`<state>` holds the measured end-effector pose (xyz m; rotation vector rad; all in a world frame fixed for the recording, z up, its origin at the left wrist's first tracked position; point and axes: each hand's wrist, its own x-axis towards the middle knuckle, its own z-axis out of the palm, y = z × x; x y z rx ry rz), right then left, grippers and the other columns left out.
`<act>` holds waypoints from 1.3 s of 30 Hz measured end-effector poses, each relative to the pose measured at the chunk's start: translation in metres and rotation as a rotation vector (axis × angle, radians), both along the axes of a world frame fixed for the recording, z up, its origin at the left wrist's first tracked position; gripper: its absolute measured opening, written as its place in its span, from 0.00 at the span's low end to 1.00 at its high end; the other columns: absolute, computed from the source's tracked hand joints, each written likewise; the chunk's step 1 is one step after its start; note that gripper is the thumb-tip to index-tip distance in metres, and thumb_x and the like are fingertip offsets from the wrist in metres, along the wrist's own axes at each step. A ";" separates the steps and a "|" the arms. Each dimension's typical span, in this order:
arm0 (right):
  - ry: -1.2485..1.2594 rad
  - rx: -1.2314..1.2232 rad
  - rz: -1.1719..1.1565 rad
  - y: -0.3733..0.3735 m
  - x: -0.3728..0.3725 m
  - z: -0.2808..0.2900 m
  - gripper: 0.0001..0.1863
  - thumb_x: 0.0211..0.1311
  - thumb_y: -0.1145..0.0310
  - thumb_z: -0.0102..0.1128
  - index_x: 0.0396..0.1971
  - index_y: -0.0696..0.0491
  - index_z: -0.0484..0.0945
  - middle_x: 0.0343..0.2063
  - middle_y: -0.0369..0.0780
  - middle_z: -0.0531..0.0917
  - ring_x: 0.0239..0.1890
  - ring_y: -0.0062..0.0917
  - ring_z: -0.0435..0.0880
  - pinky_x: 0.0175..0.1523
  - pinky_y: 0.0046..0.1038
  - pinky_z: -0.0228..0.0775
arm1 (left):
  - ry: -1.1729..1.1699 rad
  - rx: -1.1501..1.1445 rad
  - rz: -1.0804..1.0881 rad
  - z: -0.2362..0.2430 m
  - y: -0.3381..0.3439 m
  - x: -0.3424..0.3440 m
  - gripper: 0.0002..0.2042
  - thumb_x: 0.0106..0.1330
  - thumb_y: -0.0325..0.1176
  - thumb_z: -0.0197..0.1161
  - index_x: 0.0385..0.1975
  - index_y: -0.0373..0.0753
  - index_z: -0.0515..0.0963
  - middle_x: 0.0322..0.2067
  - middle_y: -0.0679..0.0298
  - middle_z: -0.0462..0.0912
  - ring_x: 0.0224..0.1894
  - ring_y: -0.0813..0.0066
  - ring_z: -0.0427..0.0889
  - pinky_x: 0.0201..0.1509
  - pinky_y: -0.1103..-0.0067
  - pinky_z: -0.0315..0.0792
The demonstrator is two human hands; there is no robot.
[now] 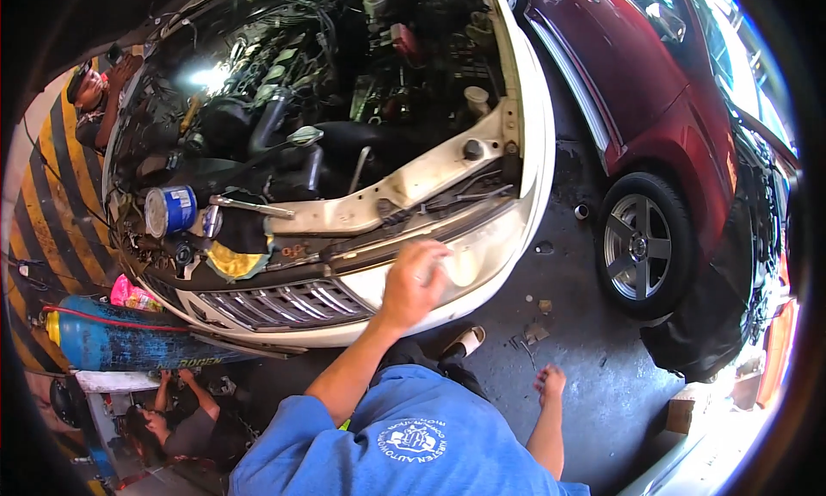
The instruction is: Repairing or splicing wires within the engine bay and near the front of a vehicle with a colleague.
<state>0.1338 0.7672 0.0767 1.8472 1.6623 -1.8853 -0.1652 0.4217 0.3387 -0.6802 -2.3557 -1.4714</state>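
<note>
My left hand (415,283) hovers over the front corner of a white car (533,143), beside its headlight (473,259). Its fingers are bent and apart, and I see nothing held in them. Low on the right, my right hand (549,382) hangs over the floor next to my body, fingers loosely curled and apart, with no object visible. The hood is up and the engine bay (284,92) is exposed. On the front crossmember rest a ratchet handle (254,207), a blue-and-white can (170,210) and a yellow cloth (239,262). Several wrenches (460,195) lie by the headlight.
A dark red car (645,109) with a silver wheel (638,246) stands to the right. A blue gas cylinder (129,334) lies at the left, near a pink bag (133,293). One person (95,109) leans at the far left; another (194,410) works at lower left.
</note>
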 end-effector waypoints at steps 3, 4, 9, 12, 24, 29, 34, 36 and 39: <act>0.051 0.010 0.022 0.045 -0.039 0.013 0.13 0.62 0.66 0.55 0.46 0.49 0.75 0.29 0.34 0.79 0.28 0.21 0.78 0.29 0.28 0.71 | 0.138 0.025 0.229 0.008 0.004 -0.031 0.10 0.54 0.19 0.57 0.36 0.35 0.79 0.37 0.56 0.82 0.43 0.59 0.81 0.50 0.71 0.74; 0.037 0.022 0.034 0.058 -0.052 0.016 0.14 0.62 0.66 0.54 0.47 0.48 0.74 0.30 0.34 0.79 0.29 0.21 0.78 0.29 0.28 0.71 | 0.181 0.025 0.301 0.011 0.003 -0.043 0.10 0.54 0.19 0.56 0.35 0.35 0.79 0.37 0.56 0.82 0.43 0.59 0.80 0.50 0.70 0.73; -0.052 -0.068 0.255 0.060 -0.082 0.003 0.13 0.62 0.69 0.55 0.47 0.49 0.75 0.31 0.36 0.80 0.28 0.23 0.79 0.28 0.28 0.72 | 0.261 -0.104 0.560 0.012 -0.011 -0.090 0.12 0.57 0.24 0.57 0.42 0.35 0.77 0.44 0.55 0.80 0.49 0.55 0.77 0.55 0.67 0.68; -0.185 -0.128 0.378 0.048 -0.087 -0.013 0.13 0.61 0.70 0.55 0.46 0.51 0.76 0.32 0.37 0.81 0.28 0.26 0.80 0.28 0.29 0.73 | 0.196 -0.251 0.647 0.000 -0.006 -0.099 0.16 0.60 0.30 0.57 0.49 0.36 0.75 0.50 0.54 0.77 0.55 0.55 0.74 0.59 0.65 0.65; -0.197 0.108 0.617 0.105 -0.245 0.057 0.14 0.59 0.72 0.58 0.46 0.56 0.77 0.29 0.38 0.82 0.25 0.23 0.81 0.23 0.27 0.72 | 0.009 -0.420 0.623 0.002 0.000 -0.105 0.16 0.60 0.36 0.58 0.47 0.39 0.76 0.49 0.57 0.79 0.53 0.56 0.75 0.65 0.59 0.60; 0.466 0.415 0.687 0.095 -0.433 0.173 0.09 0.60 0.74 0.54 0.40 0.57 0.76 0.23 0.35 0.78 0.19 0.17 0.73 0.22 0.20 0.64 | -0.007 -0.408 0.626 -0.001 -0.001 -0.107 0.15 0.60 0.37 0.56 0.44 0.39 0.77 0.45 0.57 0.81 0.51 0.57 0.77 0.65 0.60 0.60; 1.013 0.565 0.765 0.024 -0.543 0.313 0.13 0.63 0.74 0.58 0.47 0.58 0.77 0.29 0.35 0.80 0.29 0.17 0.78 0.35 0.19 0.70 | -0.006 -0.408 0.630 0.005 0.001 -0.108 0.15 0.60 0.38 0.57 0.43 0.37 0.77 0.45 0.56 0.81 0.51 0.56 0.78 0.64 0.59 0.61; 0.988 0.831 0.935 -0.008 -0.559 0.344 0.12 0.62 0.74 0.59 0.46 0.57 0.78 0.31 0.37 0.82 0.33 0.19 0.80 0.39 0.21 0.73 | -0.017 -0.404 0.641 0.005 0.002 -0.107 0.15 0.60 0.38 0.57 0.42 0.37 0.78 0.45 0.56 0.81 0.51 0.56 0.78 0.64 0.59 0.61; 1.016 0.839 1.181 -0.041 -0.572 0.363 0.12 0.61 0.74 0.60 0.45 0.56 0.79 0.35 0.39 0.83 0.38 0.22 0.82 0.43 0.24 0.74 | -0.023 -0.395 0.666 0.003 0.004 -0.107 0.15 0.60 0.39 0.57 0.42 0.36 0.78 0.44 0.56 0.82 0.51 0.55 0.78 0.64 0.59 0.61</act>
